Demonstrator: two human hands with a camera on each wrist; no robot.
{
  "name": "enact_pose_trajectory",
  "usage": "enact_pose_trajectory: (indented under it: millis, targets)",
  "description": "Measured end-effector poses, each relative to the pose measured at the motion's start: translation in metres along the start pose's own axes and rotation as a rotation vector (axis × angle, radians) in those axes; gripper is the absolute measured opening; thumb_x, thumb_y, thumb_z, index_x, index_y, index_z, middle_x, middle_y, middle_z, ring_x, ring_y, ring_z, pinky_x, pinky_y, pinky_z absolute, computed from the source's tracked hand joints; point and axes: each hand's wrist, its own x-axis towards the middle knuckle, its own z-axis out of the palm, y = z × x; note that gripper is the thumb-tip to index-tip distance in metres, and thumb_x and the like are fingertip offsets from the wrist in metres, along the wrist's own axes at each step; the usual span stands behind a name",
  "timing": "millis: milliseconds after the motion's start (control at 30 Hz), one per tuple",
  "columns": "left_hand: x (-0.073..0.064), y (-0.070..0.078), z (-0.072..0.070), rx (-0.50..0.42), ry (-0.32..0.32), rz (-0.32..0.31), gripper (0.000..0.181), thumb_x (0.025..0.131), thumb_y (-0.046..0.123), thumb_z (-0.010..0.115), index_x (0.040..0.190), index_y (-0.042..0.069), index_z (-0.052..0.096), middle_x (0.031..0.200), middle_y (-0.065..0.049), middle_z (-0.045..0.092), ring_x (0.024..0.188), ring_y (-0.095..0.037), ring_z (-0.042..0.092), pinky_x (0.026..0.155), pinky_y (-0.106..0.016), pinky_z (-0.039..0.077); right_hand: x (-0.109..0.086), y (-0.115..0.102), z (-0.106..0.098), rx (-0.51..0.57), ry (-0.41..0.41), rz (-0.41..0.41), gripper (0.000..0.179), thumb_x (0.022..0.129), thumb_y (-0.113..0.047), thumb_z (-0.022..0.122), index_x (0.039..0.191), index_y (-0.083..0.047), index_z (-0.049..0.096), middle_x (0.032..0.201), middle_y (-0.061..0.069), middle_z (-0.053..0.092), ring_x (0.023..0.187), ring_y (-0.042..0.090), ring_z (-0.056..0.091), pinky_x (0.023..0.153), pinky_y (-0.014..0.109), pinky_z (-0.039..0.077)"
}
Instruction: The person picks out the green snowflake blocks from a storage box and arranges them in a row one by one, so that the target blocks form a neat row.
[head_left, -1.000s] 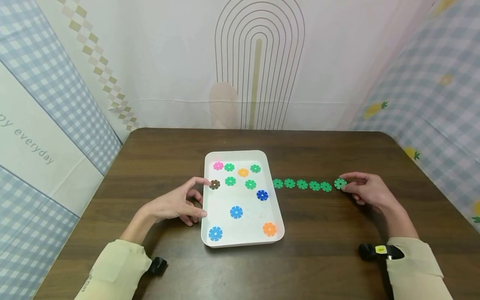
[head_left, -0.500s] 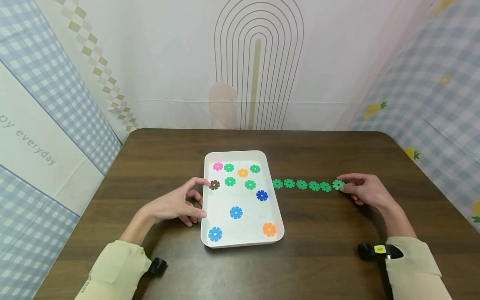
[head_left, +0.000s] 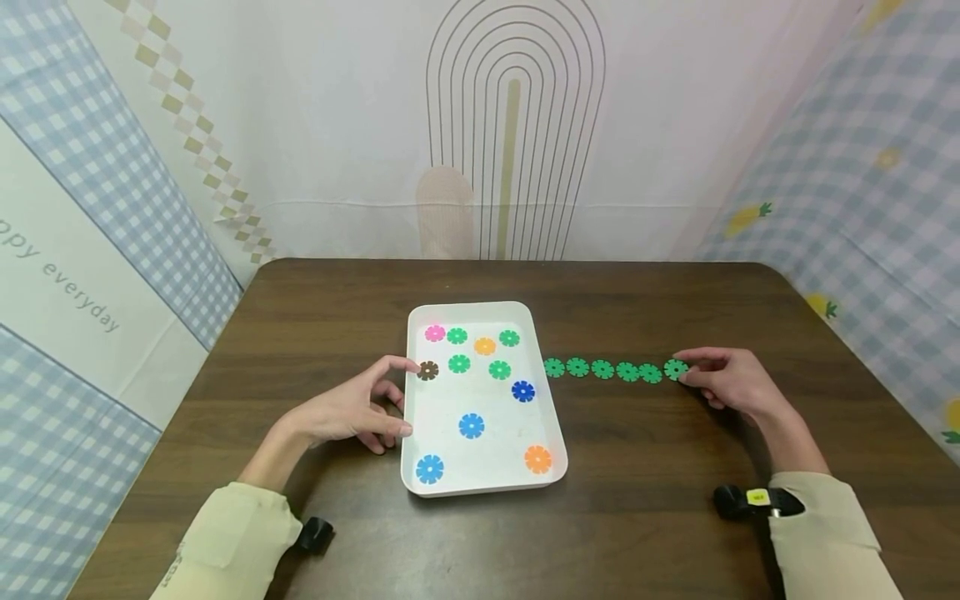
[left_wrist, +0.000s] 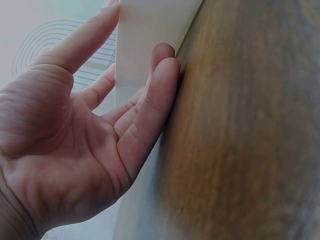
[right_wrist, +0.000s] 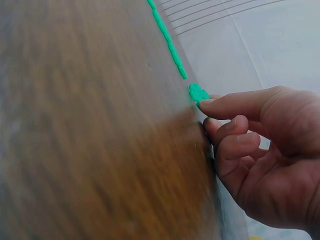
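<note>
Between thumb and index finger my right hand (head_left: pixel 723 379) pinches a green notched plastic disc (head_left: pixel 675 370), held just off the right end of a row of green discs (head_left: pixel 602 369) on the table. The right wrist view shows the pinched disc (right_wrist: pixel 198 94) tilted, a small gap from the flat row. My left hand (head_left: pixel 348 404) rests against the left side of a white tray (head_left: pixel 491 483), index fingertip over the rim by a brown disc (head_left: pixel 427 371) and thumb at the rim lower down. Its other fingers lie loosely by the tray wall (left_wrist: pixel 137 45).
In the tray lie several more discs: a pink disc (head_left: pixel 435 333), green ones, orange ones such as the large orange disc (head_left: pixel 537 459), and blue ones such as the light blue disc (head_left: pixel 472 426). A brown wooden table (head_left: pixel 637 517) carries everything, with a patterned cloth (head_left: pixel 337 125) behind.
My right hand has brought the pinched green disc a little left, closer to the row's end, and then held nearly still. The left hand stays at the tray.
</note>
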Motion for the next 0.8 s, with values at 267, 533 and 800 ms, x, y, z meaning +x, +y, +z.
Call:
enact_pose_trajectory:
  millis: [267, 533, 800]
  targets:
    - [0.0002, 0.0004, 0.0002, 0.002, 0.000, 0.000, 0.086, 0.092, 0.019, 0.085, 0.157, 0.017, 0.029, 0.116, -0.020, 0.053, 0.077, -0.027, 0.069, 0.068, -0.042, 0.064, -0.0009, -0.0017, 0.0017, 0.008, 0.014, 0.001, 0.049, 0.101, -0.012, 0.070, 0.145, 0.006, 0.057, 0.082, -0.001, 0.062, 0.055, 0.010, 0.045, 0.050, 0.029, 0.042]
    - [-0.0002, 0.0000, -0.0001, 0.001, 0.001, -0.002, 0.085, 0.092, 0.019, 0.085, 0.156, 0.018, 0.029, 0.116, -0.019, 0.053, 0.078, -0.027, 0.069, 0.068, -0.042, 0.064, 0.0005, -0.0020, 0.0020, -0.006, 0.019, 0.007, 0.050, 0.101, -0.012, 0.071, 0.146, 0.004, 0.057, 0.084, -0.002, 0.062, 0.055, 0.010, 0.044, 0.050, 0.028, 0.042]
    - [0.0003, 0.0004, 0.0006, -0.004, 0.001, -0.001, 0.086, 0.092, 0.018, 0.085, 0.157, 0.017, 0.029, 0.116, -0.020, 0.054, 0.078, -0.027, 0.070, 0.069, -0.043, 0.064, -0.0026, -0.0041, 0.0000, -0.022, 0.039, 0.014, 0.050, 0.102, -0.015, 0.070, 0.147, 0.000, 0.057, 0.093, 0.000, 0.063, 0.062, 0.011, 0.050, 0.053, 0.028, 0.046]
